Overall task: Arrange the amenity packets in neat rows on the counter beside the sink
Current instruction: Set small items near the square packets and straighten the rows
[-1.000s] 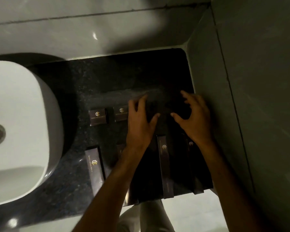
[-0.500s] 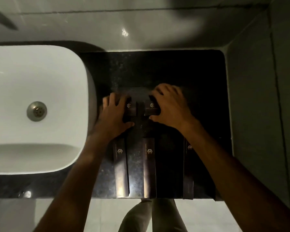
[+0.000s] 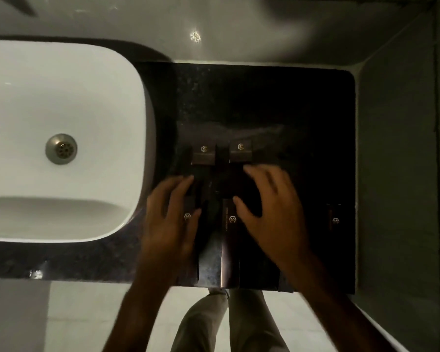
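Note:
Two small square dark packets, left (image 3: 203,154) and right (image 3: 240,152), lie side by side on the black counter (image 3: 302,123), each with a gold logo. Nearer me, long dark packets lie parallel toward the front edge: one (image 3: 189,214) partly under my left hand (image 3: 169,219), one (image 3: 230,250) beside my right hand (image 3: 269,207), and one (image 3: 335,219) at the far right. Both hands hover with fingers spread just short of the square packets and hold nothing. Motion blur softens both hands.
A white basin (image 3: 61,138) with a metal drain (image 3: 61,148) fills the left. A tiled wall (image 3: 404,174) bounds the counter on the right, and a pale backsplash (image 3: 214,26) runs behind it. My trouser legs (image 3: 214,323) show below the counter's front edge.
Both hands let go of the two square packets and drew back toward me, over the long packets. The square packets now lie uncovered, side by side.

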### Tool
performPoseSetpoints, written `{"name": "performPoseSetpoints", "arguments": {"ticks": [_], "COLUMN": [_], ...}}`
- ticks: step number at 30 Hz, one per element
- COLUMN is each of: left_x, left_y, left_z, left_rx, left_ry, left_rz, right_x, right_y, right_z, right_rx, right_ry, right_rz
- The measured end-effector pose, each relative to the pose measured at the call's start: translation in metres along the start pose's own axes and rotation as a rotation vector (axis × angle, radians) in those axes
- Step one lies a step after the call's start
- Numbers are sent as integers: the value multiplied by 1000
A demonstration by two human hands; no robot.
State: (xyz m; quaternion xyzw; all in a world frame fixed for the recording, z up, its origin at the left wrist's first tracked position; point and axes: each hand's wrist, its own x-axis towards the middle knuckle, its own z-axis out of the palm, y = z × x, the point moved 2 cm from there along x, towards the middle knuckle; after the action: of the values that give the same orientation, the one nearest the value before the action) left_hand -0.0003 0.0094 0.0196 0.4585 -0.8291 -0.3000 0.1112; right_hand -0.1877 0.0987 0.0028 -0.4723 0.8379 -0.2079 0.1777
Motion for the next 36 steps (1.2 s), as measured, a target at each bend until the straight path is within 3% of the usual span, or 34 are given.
{"name": "performPoseSetpoints", "arguments": {"ticks": [4, 7, 15, 36], "left_x": [-79, -94, -93, -100], "left_y": [-28, -40, -31, -40], "left_z": [6, 14, 28, 35], "left_rx": [128, 204, 263, 158], "left_ry": [-274, -433, -413, -405], "left_rz": [-150, -128, 23, -4], "right_x": [-90, -114, -123, -120], "right_y": [-4, 0, 9, 19], "right_z": [32, 47, 52, 51], "right_rx": [25, 1, 84, 143], "right_ry": [-292, -341, -317, -289], "right_rz": [138, 192, 246, 222]}}
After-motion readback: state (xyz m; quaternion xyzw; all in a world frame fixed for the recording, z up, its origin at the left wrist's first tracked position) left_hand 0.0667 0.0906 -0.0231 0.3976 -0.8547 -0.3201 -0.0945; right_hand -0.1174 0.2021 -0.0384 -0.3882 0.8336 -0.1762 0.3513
